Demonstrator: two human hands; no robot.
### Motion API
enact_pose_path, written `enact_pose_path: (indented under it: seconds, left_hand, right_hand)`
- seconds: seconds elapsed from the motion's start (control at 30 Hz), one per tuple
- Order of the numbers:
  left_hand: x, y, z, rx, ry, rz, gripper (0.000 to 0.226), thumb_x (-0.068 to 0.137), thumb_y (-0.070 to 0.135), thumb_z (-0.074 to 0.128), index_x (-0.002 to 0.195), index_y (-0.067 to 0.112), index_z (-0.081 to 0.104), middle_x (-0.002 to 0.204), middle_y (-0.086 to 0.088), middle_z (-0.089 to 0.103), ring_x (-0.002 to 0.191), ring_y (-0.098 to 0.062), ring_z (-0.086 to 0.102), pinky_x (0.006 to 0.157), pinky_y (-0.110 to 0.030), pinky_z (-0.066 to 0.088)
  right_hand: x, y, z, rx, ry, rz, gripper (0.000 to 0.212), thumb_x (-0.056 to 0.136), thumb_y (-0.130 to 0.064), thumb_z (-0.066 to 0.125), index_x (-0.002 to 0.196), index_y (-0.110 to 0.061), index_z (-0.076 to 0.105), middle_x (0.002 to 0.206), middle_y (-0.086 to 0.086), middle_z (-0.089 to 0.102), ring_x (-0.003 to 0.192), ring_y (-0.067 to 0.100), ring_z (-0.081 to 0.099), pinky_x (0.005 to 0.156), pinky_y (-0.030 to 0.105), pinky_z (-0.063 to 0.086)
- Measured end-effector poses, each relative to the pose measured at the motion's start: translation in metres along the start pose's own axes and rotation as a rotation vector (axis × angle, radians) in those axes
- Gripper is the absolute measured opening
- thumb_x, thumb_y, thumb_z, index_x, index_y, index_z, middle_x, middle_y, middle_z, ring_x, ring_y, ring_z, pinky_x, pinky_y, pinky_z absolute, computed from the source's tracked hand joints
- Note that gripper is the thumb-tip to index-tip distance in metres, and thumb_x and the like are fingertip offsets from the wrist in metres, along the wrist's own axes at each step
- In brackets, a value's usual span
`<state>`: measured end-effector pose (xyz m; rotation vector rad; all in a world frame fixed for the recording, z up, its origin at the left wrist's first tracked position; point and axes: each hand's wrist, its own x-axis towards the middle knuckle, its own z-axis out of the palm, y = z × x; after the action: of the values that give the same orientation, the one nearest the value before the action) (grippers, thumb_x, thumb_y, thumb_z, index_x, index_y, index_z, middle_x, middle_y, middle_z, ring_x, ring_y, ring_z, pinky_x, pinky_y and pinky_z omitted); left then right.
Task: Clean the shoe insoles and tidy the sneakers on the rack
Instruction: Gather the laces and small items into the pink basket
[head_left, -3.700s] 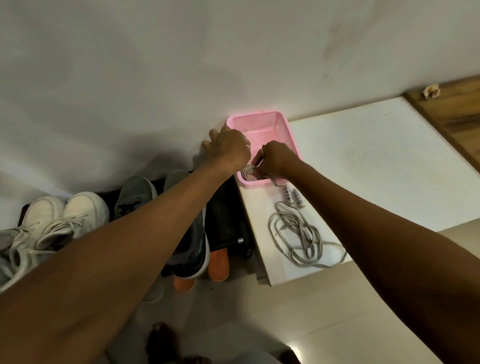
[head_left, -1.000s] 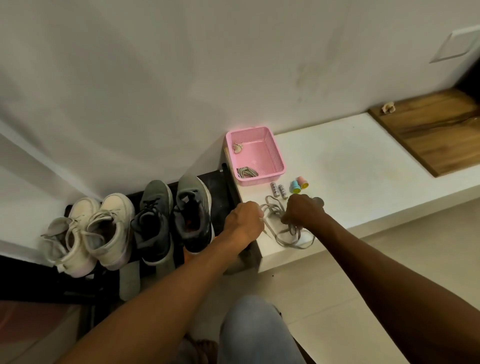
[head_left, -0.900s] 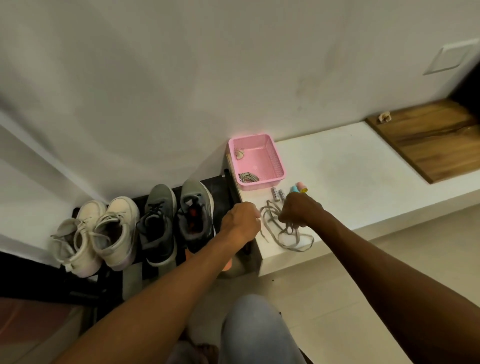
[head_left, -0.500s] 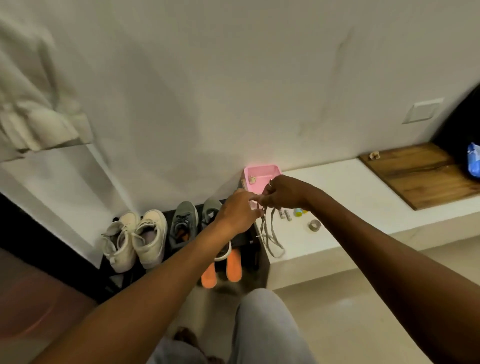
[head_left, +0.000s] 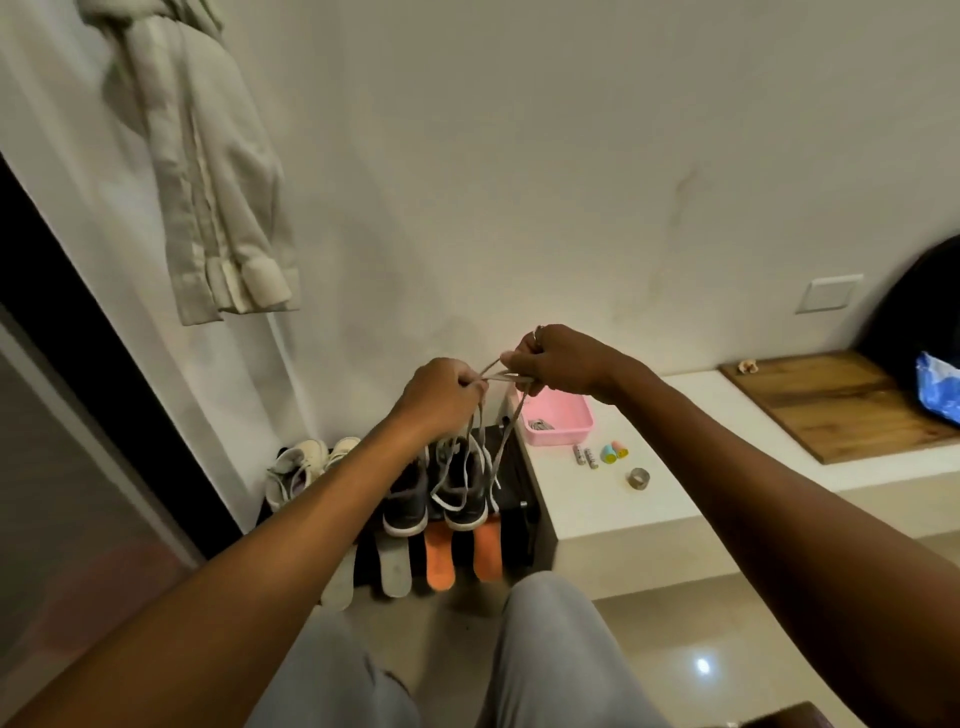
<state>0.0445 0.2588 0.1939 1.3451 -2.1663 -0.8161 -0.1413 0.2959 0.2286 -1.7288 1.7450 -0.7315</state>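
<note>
Both the left hand (head_left: 441, 392) and the right hand (head_left: 558, 364) are pinched shut on a grey shoelace (head_left: 470, 457), a short span taut between them, its loops dangling over the grey sneakers (head_left: 436, 488) on the black rack (head_left: 514, 499). Orange insoles (head_left: 462, 553) lie below. A second ago the lace lay on the white ledge (head_left: 597, 499); it is now lifted clear, hands raised above the pink basket (head_left: 563, 423).

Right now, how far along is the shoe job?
Looks done: white sneakers and grey sneakers stand paired on the rack; one lace bundle lies in the pink basket. In hand: left hand and right hand hold up a loose grey shoelace. Left: grey insoles and orange insoles lie outside the shoes, below the rack.
</note>
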Motion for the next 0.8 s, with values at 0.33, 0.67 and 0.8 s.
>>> enact_pose_path:
  seconds: [0.33, 0.67, 0.8]
  left_hand:
    - [-0.039, 0.0, -0.035, -0.224, 0.122, -0.009, 0.02, 0.101, 0.04, 0.055, 0.096, 0.023, 0.065, 0.068, 0.005, 0.057, 0.059, -0.018, 0.064, 0.064, -0.036, 0.058]
    - [-0.055, -0.012, -0.041, -0.266, 0.163, 0.0, 0.022, 0.094, 0.034, 0.07, 0.115, 0.029, 0.069, 0.079, 0.01, 0.053, 0.067, -0.007, 0.052, 0.063, -0.023, 0.04]
    - [-0.064, -0.017, -0.044, -0.26, 0.101, -0.021, 0.024, 0.091, 0.037, 0.074, 0.113, 0.029, 0.071, 0.086, 0.008, 0.063, 0.077, -0.008, 0.061, 0.068, -0.021, 0.046]
  right_hand:
    - [-0.021, -0.03, 0.032, 0.406, 0.087, -0.092, 0.014, 0.102, -0.015, 0.058, 0.093, -0.009, 0.068, 0.079, 0.007, 0.064, 0.075, 0.022, 0.07, 0.075, 0.032, 0.059]
    - [-0.04, -0.032, 0.047, 0.623, 0.123, -0.026, 0.018, 0.102, -0.019, 0.059, 0.11, -0.005, 0.067, 0.075, -0.001, 0.061, 0.052, 0.011, 0.046, 0.048, 0.025, 0.044]
    - [-0.043, -0.026, 0.047, 0.602, 0.135, -0.045, 0.024, 0.089, 0.003, 0.068, 0.108, -0.012, 0.07, 0.072, 0.002, 0.058, 0.057, 0.012, 0.048, 0.054, 0.027, 0.044]
